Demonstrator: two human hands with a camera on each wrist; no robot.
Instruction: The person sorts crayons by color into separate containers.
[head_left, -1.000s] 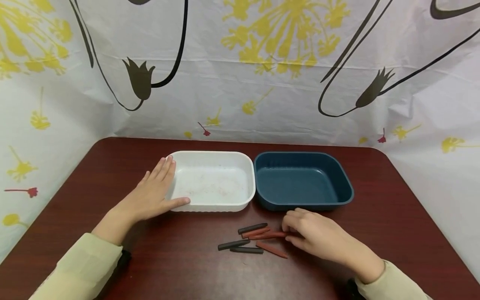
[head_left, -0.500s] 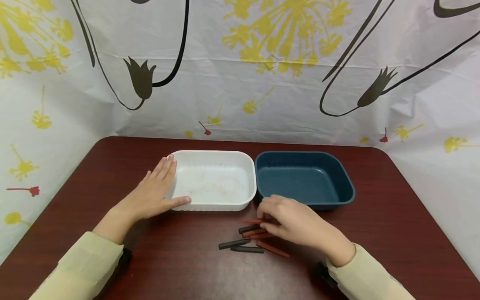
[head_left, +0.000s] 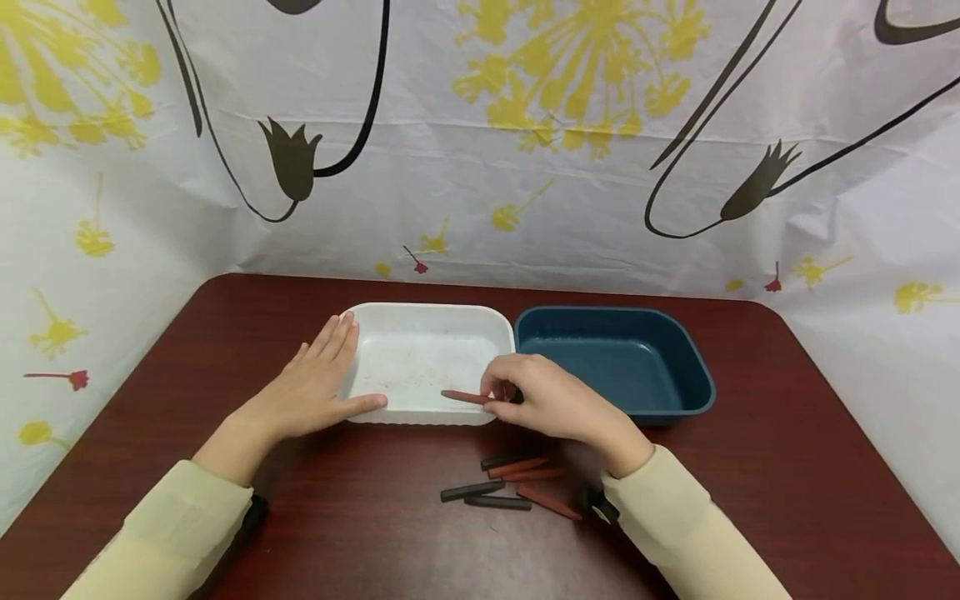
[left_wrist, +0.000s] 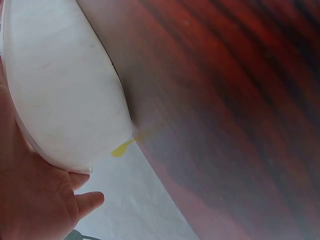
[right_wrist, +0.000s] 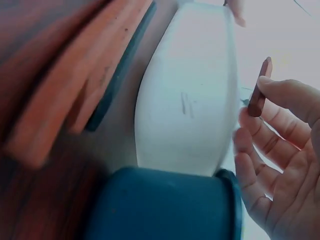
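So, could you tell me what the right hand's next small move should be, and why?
Probably open the fingers and drop the red stick into the white tray. The right hand pinches it above the tray's near edge, and the left hand rests against the tray's side.

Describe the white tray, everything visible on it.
The white tray is a shallow rectangular tub with rounded corners and a rolled rim, plastic by its look, with faint reddish smudges on its floor. It sits upright on the dark red table, right beside the blue tray. The left hand lies flat against its left wall, thumb along the front edge. The right hand pinches a red crayon over its front right corner. Nothing lies inside.
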